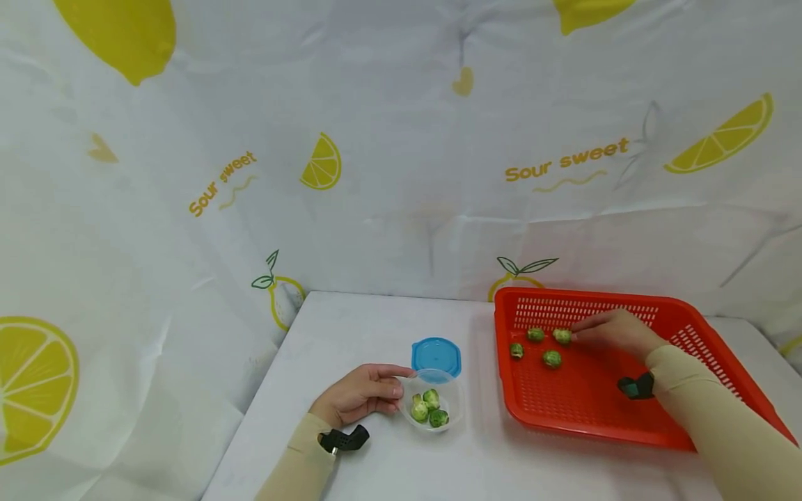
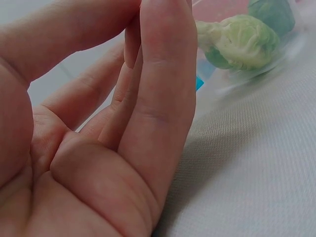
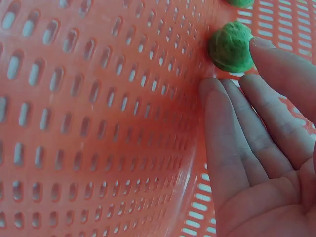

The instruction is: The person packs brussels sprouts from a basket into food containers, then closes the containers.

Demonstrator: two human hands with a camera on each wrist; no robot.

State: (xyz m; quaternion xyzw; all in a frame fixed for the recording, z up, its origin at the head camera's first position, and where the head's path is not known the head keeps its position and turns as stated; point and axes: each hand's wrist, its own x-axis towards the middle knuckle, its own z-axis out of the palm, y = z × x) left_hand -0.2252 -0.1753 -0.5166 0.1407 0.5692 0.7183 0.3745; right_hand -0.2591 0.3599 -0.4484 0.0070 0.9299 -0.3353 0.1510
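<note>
My left hand [image 1: 366, 393] pinches the left side of a small clear plastic bowl [image 1: 459, 416], its index finger along the rim. Inside the bowl lie three Brussels sprouts [image 1: 420, 409]; two show through its wall in the left wrist view, where the left fingertips are cut off at the top. Over in the red basket, my right hand [image 1: 620, 332] reaches toward a Brussels sprout [image 3: 231, 47] by the back wall. The thumb tip is right at the sprout, and the other fingers stretch out just below it, not curled round it.
The red perforated basket [image 1: 589, 423] stands at the right of the white table [image 1: 376, 327], with several sprouts at its left. A blue lid [image 1: 436, 351] lies just behind the bowl. A lemon-printed cloth [image 1: 407, 229] hangs behind.
</note>
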